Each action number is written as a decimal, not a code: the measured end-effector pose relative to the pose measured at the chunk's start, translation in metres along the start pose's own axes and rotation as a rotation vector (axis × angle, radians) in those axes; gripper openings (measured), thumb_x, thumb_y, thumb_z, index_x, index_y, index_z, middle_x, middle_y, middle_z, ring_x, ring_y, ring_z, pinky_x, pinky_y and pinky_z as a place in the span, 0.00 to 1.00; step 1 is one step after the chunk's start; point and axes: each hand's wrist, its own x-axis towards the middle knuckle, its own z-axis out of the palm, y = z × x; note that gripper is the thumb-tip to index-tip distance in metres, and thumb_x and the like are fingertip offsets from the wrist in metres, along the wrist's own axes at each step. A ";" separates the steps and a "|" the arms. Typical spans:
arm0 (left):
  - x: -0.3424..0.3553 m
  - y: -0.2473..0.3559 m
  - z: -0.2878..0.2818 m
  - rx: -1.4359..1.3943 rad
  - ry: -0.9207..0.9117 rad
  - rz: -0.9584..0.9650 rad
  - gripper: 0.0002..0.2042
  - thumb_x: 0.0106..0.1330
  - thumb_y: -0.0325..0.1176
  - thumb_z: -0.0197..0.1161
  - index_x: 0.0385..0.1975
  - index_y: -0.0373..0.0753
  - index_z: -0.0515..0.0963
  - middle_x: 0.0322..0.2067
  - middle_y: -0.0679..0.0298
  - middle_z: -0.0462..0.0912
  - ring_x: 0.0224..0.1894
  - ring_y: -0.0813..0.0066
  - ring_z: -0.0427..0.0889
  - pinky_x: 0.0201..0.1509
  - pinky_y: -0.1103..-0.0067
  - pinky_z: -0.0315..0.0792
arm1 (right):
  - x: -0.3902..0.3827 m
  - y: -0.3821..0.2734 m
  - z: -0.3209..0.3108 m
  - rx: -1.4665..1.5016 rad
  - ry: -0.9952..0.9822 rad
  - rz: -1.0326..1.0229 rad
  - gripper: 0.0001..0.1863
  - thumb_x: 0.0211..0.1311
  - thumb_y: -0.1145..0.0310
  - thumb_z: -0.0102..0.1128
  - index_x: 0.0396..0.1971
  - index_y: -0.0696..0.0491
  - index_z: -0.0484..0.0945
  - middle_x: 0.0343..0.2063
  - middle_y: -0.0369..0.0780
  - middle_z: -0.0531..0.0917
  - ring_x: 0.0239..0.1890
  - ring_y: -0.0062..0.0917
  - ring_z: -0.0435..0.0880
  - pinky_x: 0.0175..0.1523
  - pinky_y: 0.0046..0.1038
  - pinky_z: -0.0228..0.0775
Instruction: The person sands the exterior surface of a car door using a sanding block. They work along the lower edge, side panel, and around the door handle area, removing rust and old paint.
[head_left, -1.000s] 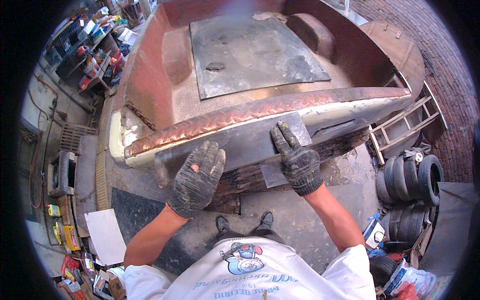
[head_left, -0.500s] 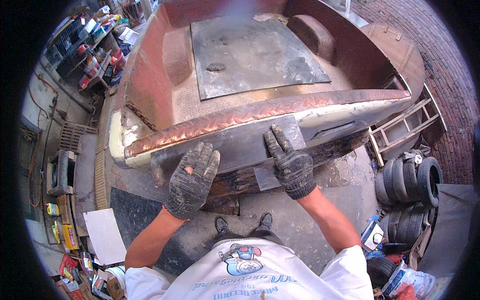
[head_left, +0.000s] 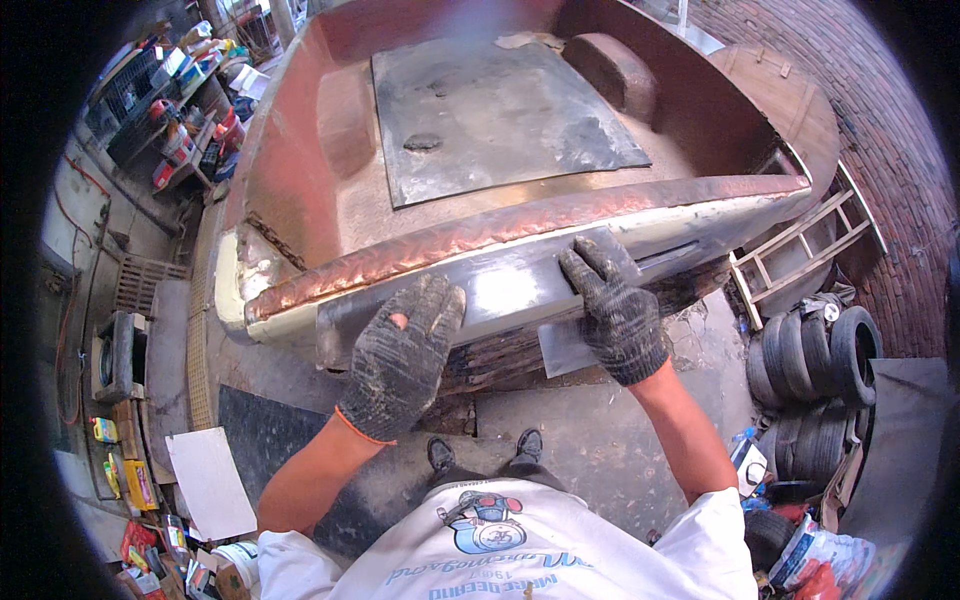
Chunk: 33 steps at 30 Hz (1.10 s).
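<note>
Grey metal sheet [head_left: 505, 288]: beneath our hands, along the rear edge of a rusted truck bed [head_left: 290, 170]. Left hand [head_left: 403, 350] and right hand [head_left: 618, 315], in dark knit gloves: fingers outstretched against the sheet, partly covering it; thumbs hidden, grip we cannot tell. Beyond both: dark floor mat [head_left: 510, 130]. Right of right hand: wooden ladder [head_left: 811, 264], stacked tyres [head_left: 795, 360]. Below left hand: white board [head_left: 212, 485]. Between our forearms: white T-shirt [head_left: 560, 545], cartoon print, blue lettering.

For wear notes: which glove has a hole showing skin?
The left glove: skin shows near its knuckles; the right glove shows no such hole.
</note>
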 end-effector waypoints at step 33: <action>-0.015 0.006 0.049 0.045 0.016 0.006 0.27 0.54 0.23 0.55 0.58 0.43 0.74 0.59 0.54 0.71 0.63 0.52 0.68 0.67 0.55 0.62 | -0.021 0.028 0.065 -0.011 0.259 -0.103 0.37 0.45 0.81 0.55 0.62 0.46 0.72 0.66 0.44 0.68 0.37 0.38 0.86 0.38 0.34 0.78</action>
